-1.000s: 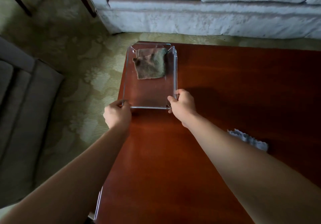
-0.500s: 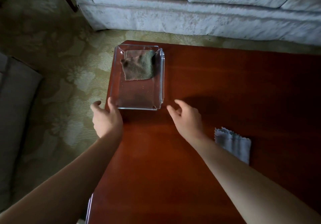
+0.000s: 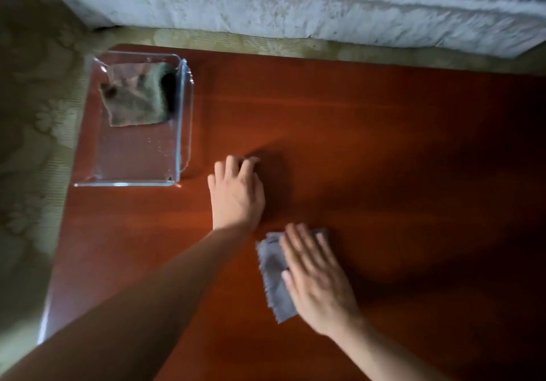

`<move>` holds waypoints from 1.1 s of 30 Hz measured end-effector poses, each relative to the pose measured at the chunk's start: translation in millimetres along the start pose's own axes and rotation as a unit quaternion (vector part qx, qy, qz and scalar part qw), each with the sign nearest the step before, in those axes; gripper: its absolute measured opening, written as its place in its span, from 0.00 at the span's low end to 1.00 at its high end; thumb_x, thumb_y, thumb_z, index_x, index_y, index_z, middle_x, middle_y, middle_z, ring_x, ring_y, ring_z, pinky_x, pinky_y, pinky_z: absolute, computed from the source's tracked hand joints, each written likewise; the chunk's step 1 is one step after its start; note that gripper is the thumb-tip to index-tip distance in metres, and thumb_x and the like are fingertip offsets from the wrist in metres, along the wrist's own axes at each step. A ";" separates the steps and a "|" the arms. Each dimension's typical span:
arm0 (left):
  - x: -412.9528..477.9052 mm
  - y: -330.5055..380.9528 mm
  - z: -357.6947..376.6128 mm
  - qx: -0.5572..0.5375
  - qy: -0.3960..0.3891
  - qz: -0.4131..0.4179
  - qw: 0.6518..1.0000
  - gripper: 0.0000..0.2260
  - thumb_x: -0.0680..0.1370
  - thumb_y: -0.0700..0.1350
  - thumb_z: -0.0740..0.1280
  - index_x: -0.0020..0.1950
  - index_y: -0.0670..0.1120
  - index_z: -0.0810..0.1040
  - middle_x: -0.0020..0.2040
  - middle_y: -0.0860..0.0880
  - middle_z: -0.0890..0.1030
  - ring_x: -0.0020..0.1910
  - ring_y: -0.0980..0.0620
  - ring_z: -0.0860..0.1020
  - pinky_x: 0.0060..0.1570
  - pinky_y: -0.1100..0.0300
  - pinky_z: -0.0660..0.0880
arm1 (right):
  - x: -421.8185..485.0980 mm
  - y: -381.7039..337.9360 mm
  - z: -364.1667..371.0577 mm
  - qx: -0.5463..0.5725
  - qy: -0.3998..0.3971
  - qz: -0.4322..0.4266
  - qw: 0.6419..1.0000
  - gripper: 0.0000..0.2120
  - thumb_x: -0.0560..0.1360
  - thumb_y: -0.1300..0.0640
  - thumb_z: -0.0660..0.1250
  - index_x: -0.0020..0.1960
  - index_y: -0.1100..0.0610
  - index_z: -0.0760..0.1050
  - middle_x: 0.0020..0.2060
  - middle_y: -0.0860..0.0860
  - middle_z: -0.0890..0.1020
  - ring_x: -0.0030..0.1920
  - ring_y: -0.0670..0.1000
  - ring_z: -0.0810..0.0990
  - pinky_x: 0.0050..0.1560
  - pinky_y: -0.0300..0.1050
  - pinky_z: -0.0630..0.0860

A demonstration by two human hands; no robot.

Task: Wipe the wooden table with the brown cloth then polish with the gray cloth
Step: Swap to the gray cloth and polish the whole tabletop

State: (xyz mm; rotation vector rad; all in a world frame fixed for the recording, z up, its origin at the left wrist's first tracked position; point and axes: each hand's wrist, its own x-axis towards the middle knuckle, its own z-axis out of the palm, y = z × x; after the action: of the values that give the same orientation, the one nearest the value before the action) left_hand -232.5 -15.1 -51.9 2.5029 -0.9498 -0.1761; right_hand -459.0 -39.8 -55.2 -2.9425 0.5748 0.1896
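Right hand (image 3: 316, 277) flat on gray cloth (image 3: 273, 274), left hand (image 3: 236, 191) palm-down on wooden table (image 3: 384, 144).
Right fingers straight, pressing cloth mid-table; left fingers loosely bent, holding nothing. Brown cloth (image 3: 133, 103) in clear tray (image 3: 184, 120), far-left corner.

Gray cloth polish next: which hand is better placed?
Right. The right hand lies flat on the gray cloth; the left hand rests on bare table, nearer the clear tray.

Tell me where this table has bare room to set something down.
Free: the table's right half, past the right hand; the strip between tray and left arm. Crowded: the far-left corner; the middle, with left hand and gray cloth.
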 end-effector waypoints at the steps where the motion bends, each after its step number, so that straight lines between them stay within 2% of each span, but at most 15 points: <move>1: 12.4 4.4 4.7 0.010 0.005 -0.008 1.000 0.15 0.77 0.45 0.63 0.62 0.50 0.79 0.57 0.45 0.76 0.54 0.39 0.71 0.51 0.46 0.68 | 0.3 -1.4 -1.0 -0.005 -0.011 -0.030 0.999 0.31 0.84 0.46 0.57 0.82 0.61 0.62 0.82 0.57 0.61 0.84 0.57 0.55 0.80 0.61 0.56; 3: 41.2 9.0 12.1 0.033 0.018 -0.016 0.999 0.15 0.77 0.45 0.64 0.62 0.50 0.79 0.60 0.45 0.75 0.56 0.39 0.71 0.53 0.44 0.68 | 12.0 6.6 -5.2 -0.014 -0.023 -0.055 0.998 0.34 0.85 0.41 0.55 0.84 0.59 0.56 0.84 0.55 0.56 0.84 0.54 0.51 0.81 0.60 0.52; 5: 71.7 10.1 18.7 0.051 0.039 -0.030 0.997 0.14 0.77 0.46 0.63 0.62 0.51 0.79 0.62 0.45 0.75 0.60 0.39 0.72 0.57 0.44 0.67 | 39.2 25.7 -10.0 -0.007 -0.026 -0.041 0.999 0.35 0.85 0.39 0.53 0.85 0.59 0.53 0.85 0.54 0.53 0.85 0.54 0.50 0.82 0.60 0.51; 11: 115.6 20.6 36.1 0.111 0.063 -0.078 0.989 0.18 0.83 0.51 0.58 0.72 0.51 0.71 0.74 0.46 0.70 0.75 0.43 0.65 0.73 0.43 0.60 | 171.4 123.5 -32.4 -0.014 0.008 0.015 1.000 0.34 0.86 0.41 0.48 0.84 0.60 0.55 0.84 0.57 0.55 0.84 0.56 0.52 0.82 0.61 0.52; 15: 116.2 20.7 37.9 0.120 0.049 -0.083 0.988 0.20 0.84 0.51 0.57 0.75 0.51 0.68 0.79 0.46 0.65 0.80 0.45 0.59 0.78 0.40 0.53 | 258.6 176.5 -47.1 -0.003 0.037 0.110 0.993 0.35 0.84 0.41 0.47 0.84 0.60 0.55 0.84 0.57 0.58 0.84 0.56 0.54 0.83 0.60 0.51; 18: 117.8 22.3 37.0 0.125 0.046 -0.091 0.987 0.22 0.84 0.52 0.57 0.77 0.49 0.66 0.80 0.46 0.64 0.81 0.46 0.58 0.79 0.39 0.51 | 306.8 178.5 -56.8 0.027 0.018 0.210 0.977 0.35 0.85 0.40 0.44 0.85 0.60 0.48 0.85 0.56 0.50 0.85 0.55 0.46 0.83 0.60 0.43; 19: 118.7 22.1 37.5 0.127 0.050 -0.098 0.986 0.22 0.84 0.52 0.57 0.78 0.47 0.65 0.80 0.46 0.64 0.81 0.46 0.58 0.79 0.39 0.51 | 321.7 170.1 -59.8 0.032 0.012 0.218 0.975 0.35 0.85 0.41 0.43 0.85 0.59 0.45 0.85 0.56 0.47 0.85 0.55 0.43 0.83 0.59 0.40; 22: 116.9 22.2 38.5 0.132 0.061 -0.106 0.984 0.25 0.84 0.51 0.57 0.78 0.42 0.65 0.79 0.45 0.65 0.80 0.45 0.60 0.79 0.39 0.52 | 357.2 130.2 -67.4 0.041 0.008 0.133 0.990 0.33 0.86 0.41 0.41 0.86 0.57 0.45 0.85 0.54 0.47 0.85 0.54 0.42 0.83 0.60 0.41; 25: 119.4 20.5 39.5 0.145 0.068 -0.105 0.981 0.25 0.83 0.51 0.56 0.78 0.41 0.66 0.79 0.44 0.66 0.80 0.45 0.61 0.78 0.39 0.53 | 374.9 106.1 -68.1 0.027 0.018 0.042 0.999 0.30 0.86 0.42 0.44 0.86 0.51 0.48 0.85 0.54 0.53 0.84 0.56 0.50 0.82 0.61 0.48; 27: 120.3 19.4 39.3 0.152 0.069 -0.105 0.980 0.25 0.83 0.51 0.56 0.78 0.41 0.66 0.79 0.44 0.66 0.80 0.45 0.61 0.78 0.39 0.53 | 369.3 116.0 -70.2 0.019 0.024 0.008 0.999 0.28 0.86 0.42 0.46 0.85 0.48 0.53 0.84 0.56 0.57 0.83 0.59 0.55 0.81 0.60 0.51; 30: 121.7 21.6 38.5 0.155 0.064 -0.100 0.981 0.25 0.83 0.50 0.57 0.79 0.41 0.64 0.79 0.44 0.65 0.80 0.44 0.60 0.79 0.39 0.52 | 341.5 171.5 -70.2 0.017 0.035 0.023 0.999 0.29 0.86 0.41 0.44 0.85 0.49 0.56 0.84 0.57 0.55 0.83 0.59 0.55 0.82 0.60 0.51; 33: 121.3 22.6 38.1 0.154 0.061 -0.103 0.981 0.25 0.84 0.50 0.57 0.79 0.41 0.64 0.80 0.43 0.64 0.81 0.45 0.59 0.79 0.38 0.52 | 297.8 249.9 -68.6 -0.013 0.048 0.073 0.996 0.29 0.86 0.42 0.46 0.83 0.52 0.60 0.83 0.59 0.59 0.82 0.61 0.59 0.81 0.62 0.54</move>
State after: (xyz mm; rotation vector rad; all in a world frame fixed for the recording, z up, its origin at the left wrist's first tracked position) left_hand -164.9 -123.5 -70.5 2.8587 -0.7138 0.0658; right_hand -274.0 -388.6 -59.7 -2.9482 0.8067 0.0715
